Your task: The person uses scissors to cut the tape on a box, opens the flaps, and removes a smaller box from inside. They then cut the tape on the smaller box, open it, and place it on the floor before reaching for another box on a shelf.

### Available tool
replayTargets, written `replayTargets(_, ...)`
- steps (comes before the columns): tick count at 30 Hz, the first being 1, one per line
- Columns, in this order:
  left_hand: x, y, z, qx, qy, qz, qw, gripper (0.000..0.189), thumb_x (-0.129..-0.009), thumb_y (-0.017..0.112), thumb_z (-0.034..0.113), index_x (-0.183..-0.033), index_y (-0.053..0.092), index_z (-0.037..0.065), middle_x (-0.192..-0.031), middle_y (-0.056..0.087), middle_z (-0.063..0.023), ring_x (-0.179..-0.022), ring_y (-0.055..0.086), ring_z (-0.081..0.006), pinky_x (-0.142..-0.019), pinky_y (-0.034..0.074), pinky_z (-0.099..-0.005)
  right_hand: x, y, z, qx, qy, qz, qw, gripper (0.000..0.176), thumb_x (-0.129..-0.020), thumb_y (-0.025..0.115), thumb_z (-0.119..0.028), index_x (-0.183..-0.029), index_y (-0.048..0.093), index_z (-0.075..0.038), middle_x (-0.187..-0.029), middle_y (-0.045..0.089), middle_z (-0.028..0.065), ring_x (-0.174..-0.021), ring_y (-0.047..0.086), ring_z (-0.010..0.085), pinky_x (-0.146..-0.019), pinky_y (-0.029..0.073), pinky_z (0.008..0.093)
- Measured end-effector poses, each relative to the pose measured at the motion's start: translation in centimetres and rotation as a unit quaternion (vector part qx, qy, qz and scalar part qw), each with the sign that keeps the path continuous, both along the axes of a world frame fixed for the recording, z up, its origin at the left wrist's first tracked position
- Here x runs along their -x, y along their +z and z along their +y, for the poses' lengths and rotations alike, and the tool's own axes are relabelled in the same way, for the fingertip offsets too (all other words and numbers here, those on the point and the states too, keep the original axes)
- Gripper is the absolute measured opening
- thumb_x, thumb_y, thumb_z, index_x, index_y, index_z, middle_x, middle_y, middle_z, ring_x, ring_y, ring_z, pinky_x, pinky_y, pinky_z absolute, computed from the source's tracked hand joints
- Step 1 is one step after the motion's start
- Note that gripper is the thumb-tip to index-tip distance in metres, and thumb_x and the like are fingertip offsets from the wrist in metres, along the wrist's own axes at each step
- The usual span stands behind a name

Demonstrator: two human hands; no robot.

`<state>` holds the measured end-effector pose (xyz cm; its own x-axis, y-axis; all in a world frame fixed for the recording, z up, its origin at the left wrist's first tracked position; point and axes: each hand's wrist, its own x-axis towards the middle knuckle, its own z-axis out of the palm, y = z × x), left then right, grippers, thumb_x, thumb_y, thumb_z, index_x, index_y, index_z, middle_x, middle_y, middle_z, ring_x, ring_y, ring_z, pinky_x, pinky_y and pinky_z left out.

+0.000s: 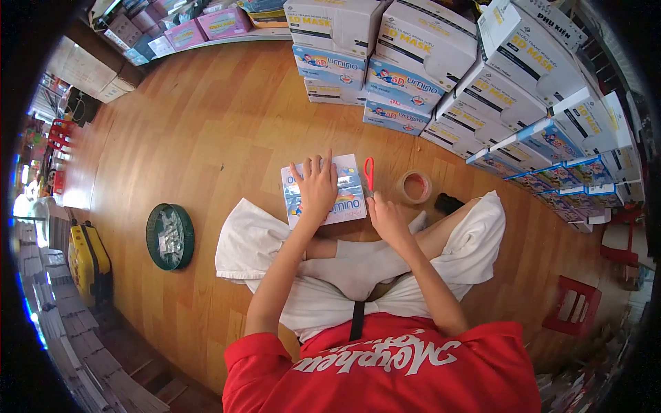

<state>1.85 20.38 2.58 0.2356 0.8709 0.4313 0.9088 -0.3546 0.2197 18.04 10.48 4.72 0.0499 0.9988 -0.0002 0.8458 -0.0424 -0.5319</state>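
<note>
I sit cross-legged on a wooden floor. My left hand [317,187] lies flat, fingers spread, on a blue and white printed box [348,199] on the floor in front of my legs. My right hand [387,215] rests at the box's right edge, just below a pair of red-handled scissors [369,173]; whether it grips their lower end I cannot tell. A roll of clear tape [414,186] lies to the right of the scissors.
Stacked white and blue mask boxes [441,62] form a wall ahead and to the right. A small black object [447,203] sits beside the tape. A green round basket [169,236] is on my left, a yellow case [88,256] beyond it. Red stools [573,306] stand at right.
</note>
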Motion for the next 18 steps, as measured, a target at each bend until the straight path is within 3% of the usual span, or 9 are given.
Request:
replayTargets(3,0.0,0.0,0.0,0.000,0.000,0.003,1.000,0.038,-0.093,0.051,0.025,-0.128,0.056,0.013,-0.110,0.058,-0.0080,-0.109,0.050,-0.0273,-0.104,0.022,-0.0646,0.1,0.4,-1.0,0.010,0.004,0.031,0.999,0.029,-0.098,0.045,-0.026,-0.095,0.052,0.001,-0.065,0.060,0.0266,-0.064,0.061,0.0447,-0.058,0.046,0.0543)
replayTargets(6,0.0,0.0,0.0,-0.005,0.002,0.003,1.000,0.038,-0.093,0.051,0.025,-0.128,0.056,0.013,-0.110,0.058,-0.0081,-0.109,0.050,-0.0274,-0.104,0.022,-0.0646,0.3,0.6,-2.2,0.006,0.008,-0.035,0.999,0.030,-0.097,0.046,-0.025,-0.106,0.055,0.002,-0.065,0.062,0.0240,-0.061,0.063,0.0414,-0.057,0.049,0.0509)
replayTargets(9,0.0,0.0,-0.1,0.001,0.001,-0.001,1.000,0.038,-0.093,0.051,0.025,-0.128,0.056,0.013,-0.110,0.057,-0.0081,-0.110,0.050,-0.0274,-0.104,0.022,-0.0646,0.3,1.1,-3.1,0.020,0.010,-0.035,0.999,0.031,-0.097,0.046,-0.025,-0.107,0.055,0.002,-0.064,0.062,0.0234,-0.061,0.063,0.0414,-0.058,0.049,0.0509)
replayTargets(18,0.0,0.0,-0.1,0.003,-0.003,-0.010,1.000,0.039,-0.093,0.050,0.025,-0.129,0.055,0.013,-0.110,0.058,-0.0087,-0.110,0.050,-0.0279,-0.104,0.022,-0.0640,0.2,1.9,-4.3,0.029,-0.006,0.001,1.000,0.028,-0.098,0.044,-0.026,-0.091,0.055,-0.001,-0.066,0.062,0.0247,-0.064,0.063,0.0430,-0.060,0.049,0.0528)
